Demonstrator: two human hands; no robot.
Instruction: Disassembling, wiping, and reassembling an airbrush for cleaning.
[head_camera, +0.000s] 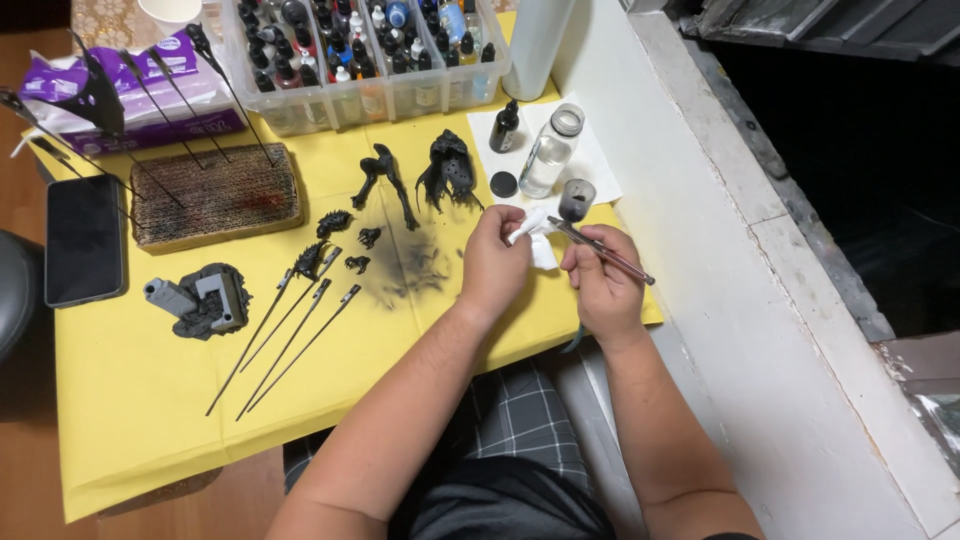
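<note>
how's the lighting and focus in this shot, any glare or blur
Head view: bright even light on the yellow paper table cover, soft shadows only; left hand and right hand sharp, no motion blur; mild glare on the clear glass bottle; the dark area at upper right is underexposed, detail lost.

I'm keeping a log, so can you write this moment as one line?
left hand: pinches white tissue | right hand: holds airbrush | tissue at airbrush tip | over yellow sheet

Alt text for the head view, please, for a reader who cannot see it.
Two hands work over a yellow table cover: the right hand holds an airbrush while the left hand presses a white tissue to its tip. Black-painted model parts, skewers, a glass bottle and a phone lie around them.
</note>
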